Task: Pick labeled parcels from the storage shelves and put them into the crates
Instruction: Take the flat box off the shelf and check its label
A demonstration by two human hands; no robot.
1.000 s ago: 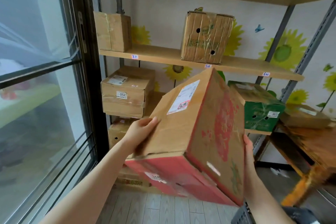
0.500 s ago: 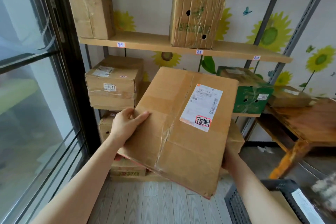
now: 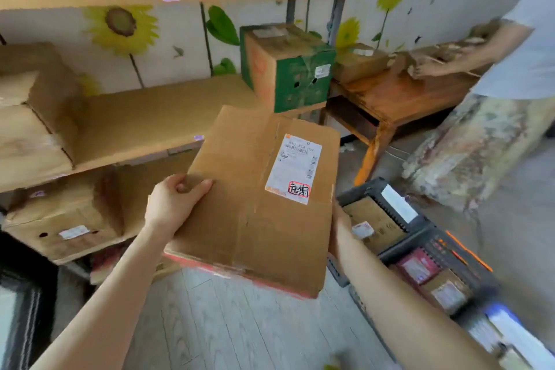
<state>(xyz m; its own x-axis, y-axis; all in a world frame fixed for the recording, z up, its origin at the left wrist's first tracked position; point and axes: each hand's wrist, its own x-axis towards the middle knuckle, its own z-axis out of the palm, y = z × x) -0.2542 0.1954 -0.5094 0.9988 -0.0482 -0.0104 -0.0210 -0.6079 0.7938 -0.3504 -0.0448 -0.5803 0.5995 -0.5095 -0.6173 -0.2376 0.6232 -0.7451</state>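
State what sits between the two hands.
The labeled parcel, in the head view: left hand grips its left edge, right hand is against its right side.

Soft, diffuse daylight fills the room, bright and even; where it comes from cannot be told. Motion blur smears the whole frame, worst at the right edge over the dark plastic crates (image 3: 420, 252). On the brown cardboard parcel (image 3: 240, 219), the fine print of the white shipping label (image 3: 295, 165) is unreadable. Wide-angle distortion bows the tan wooden shelf boards (image 3: 144, 120). Shadow gathers beneath the lowest board at the left.
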